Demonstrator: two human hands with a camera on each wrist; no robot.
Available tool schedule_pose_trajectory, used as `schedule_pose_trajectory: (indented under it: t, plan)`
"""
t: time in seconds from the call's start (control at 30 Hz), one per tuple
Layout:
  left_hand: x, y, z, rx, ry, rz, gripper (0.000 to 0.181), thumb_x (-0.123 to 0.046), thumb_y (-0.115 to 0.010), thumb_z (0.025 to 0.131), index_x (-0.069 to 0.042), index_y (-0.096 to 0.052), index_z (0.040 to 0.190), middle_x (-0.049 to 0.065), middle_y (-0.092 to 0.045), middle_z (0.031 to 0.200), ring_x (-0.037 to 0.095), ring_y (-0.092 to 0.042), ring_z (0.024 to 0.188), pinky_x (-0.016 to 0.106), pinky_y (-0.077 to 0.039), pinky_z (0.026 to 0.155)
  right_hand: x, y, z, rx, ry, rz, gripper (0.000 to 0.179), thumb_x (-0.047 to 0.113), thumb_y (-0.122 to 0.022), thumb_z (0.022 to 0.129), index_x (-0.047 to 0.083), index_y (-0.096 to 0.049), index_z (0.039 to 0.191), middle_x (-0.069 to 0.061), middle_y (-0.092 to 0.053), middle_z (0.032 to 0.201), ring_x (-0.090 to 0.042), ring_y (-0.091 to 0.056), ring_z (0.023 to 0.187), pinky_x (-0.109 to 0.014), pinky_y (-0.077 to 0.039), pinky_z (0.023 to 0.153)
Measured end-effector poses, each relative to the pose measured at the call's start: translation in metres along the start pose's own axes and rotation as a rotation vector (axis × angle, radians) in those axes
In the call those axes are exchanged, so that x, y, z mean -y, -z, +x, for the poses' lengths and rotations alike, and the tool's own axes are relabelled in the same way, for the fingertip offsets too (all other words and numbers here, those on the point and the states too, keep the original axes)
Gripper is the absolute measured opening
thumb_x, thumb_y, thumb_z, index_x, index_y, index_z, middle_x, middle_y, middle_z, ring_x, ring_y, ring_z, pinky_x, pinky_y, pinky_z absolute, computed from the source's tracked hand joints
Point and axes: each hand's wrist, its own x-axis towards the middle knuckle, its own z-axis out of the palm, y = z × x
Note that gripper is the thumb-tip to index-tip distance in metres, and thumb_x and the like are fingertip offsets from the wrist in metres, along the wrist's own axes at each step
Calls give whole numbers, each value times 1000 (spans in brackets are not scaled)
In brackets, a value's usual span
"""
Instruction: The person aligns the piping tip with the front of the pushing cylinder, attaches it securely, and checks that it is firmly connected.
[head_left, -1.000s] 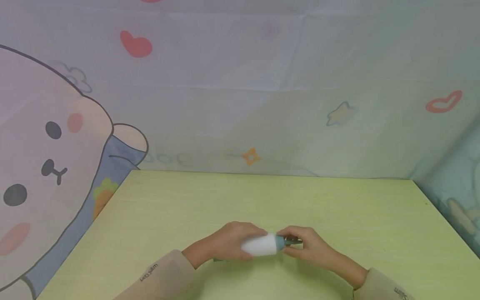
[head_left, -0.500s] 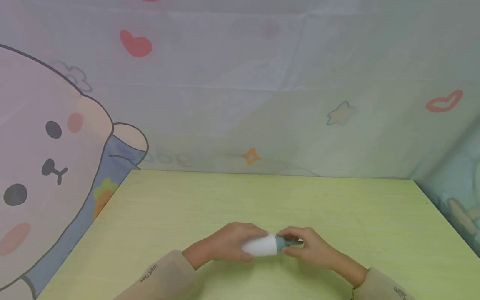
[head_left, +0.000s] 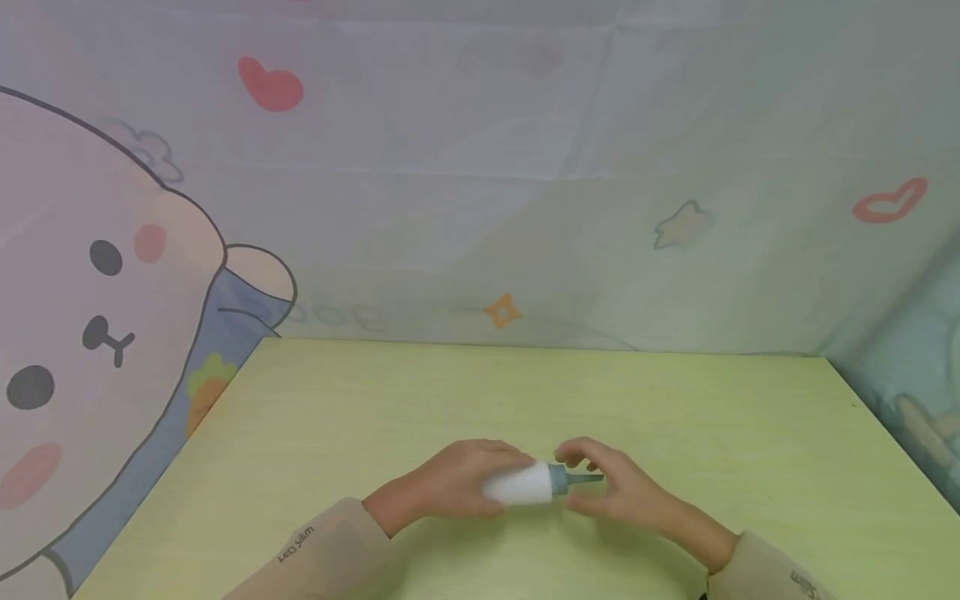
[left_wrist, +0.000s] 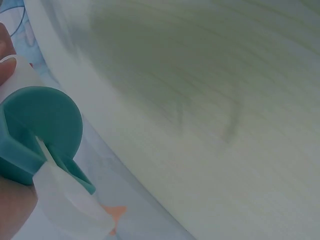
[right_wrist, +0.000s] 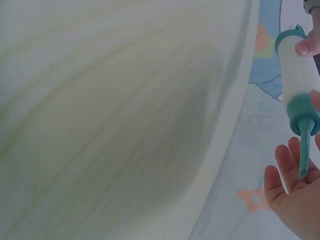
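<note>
A white bottle (head_left: 521, 485) with a teal collar (head_left: 558, 480) and a long thin teal nozzle (head_left: 585, 479) lies sideways above the table. My left hand (head_left: 468, 479) grips its body from the far end, thumb and fingers on either side. That end is a round teal cap (left_wrist: 50, 117) in the left wrist view, with a pale tapered piece (left_wrist: 70, 202) jutting from it. My right hand (head_left: 615, 483) is at the nozzle, fingers and thumb spread apart around it. In the right wrist view, the nozzle tip overlaps the loosely bent right fingers (right_wrist: 287, 160).
Both hands are over the near part of a pale yellow-green table (head_left: 420, 392). Behind it hangs a printed cloth (head_left: 450, 208) with hearts, a star and a large cartoon bear (head_left: 172, 333) at the left.
The right fingers have come off the teal collar and spread, baring the nozzle. The bottle has risen slightly, while the left hand keeps its grip.
</note>
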Motion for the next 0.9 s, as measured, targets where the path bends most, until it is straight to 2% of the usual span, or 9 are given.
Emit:
schedule_pose_trajectory:
  t: [0.1, 0.17, 0.27, 0.37, 0.5, 0.67, 0.77, 0.9]
  plan:
    - [1, -1, 1, 0, -8, -22, 54, -16, -68, 72, -17, -52, 123, -3, -56, 120, 9, -53, 102, 21, -43, 80, 1, -3, 0, -32, 53, -16, 32, 10, -69, 74, 12, -52, 101, -1, -57, 98, -12, -51, 90, -28, -43, 72]
    - [1, -1, 1, 1, -14, -30, 54, -16, -69, 72, -17, -52, 123, -3, -56, 120, 9, -53, 102, 21, -43, 80, 0, -4, 0, -42, 61, -28, 30, 9, -69, 74, 15, -52, 97, 2, -57, 96, -9, -51, 89, -29, -43, 72]
    - [0, -2, 1, 3, -18, -28, 53, -17, -69, 73, -16, -53, 123, -2, -56, 119, 10, -54, 102, 22, -43, 79, -2, -5, 0, -26, 29, 2, 23, 13, -66, 78, 17, -54, 97, 5, -59, 95, -6, -52, 88, -30, -44, 73]
    - [-2, -2, 0, 3, -18, -16, 53, -17, -69, 73, -16, -53, 123, -2, -56, 120, 11, -54, 103, 22, -44, 79, -3, -4, 0, 25, -22, 66, 16, 16, -57, 85, 14, -55, 101, 0, -63, 95, -6, -56, 87, -27, -47, 73]
    - [-3, -1, 0, 0, -21, -8, 54, -18, -69, 73, -16, -52, 123, -2, -56, 120, 11, -54, 104, 22, -44, 80, -3, 0, 0, 73, -69, 87, 23, 15, -48, 91, 6, -52, 111, -9, -66, 98, -15, -62, 89, -33, -51, 72]
    - [-2, -1, 0, -5, -20, -6, 53, -18, -68, 72, -17, -53, 123, -2, -57, 119, 11, -54, 102, 23, -44, 79, 0, 1, -1, 38, -44, -8, 37, 22, -57, 86, 5, -49, 118, -9, -62, 109, -22, -58, 100, -45, -46, 80]
    - [-1, -1, 0, -6, -23, -12, 52, -17, -68, 72, -16, -53, 122, -2, -57, 118, 11, -54, 101, 23, -44, 78, 2, -1, -2, -9, 2, -59, 39, 20, -66, 78, 8, -51, 112, -6, -58, 109, -20, -53, 100, -40, -45, 79]
    - [-1, -2, 2, -5, -34, -25, 53, -16, -69, 72, -16, -53, 123, -1, -57, 119, 11, -54, 101, 22, -44, 78, 3, -4, -1, -55, 66, -70, 32, 10, -70, 73, 13, -52, 99, 1, -56, 98, -14, -51, 92, -31, -43, 74]
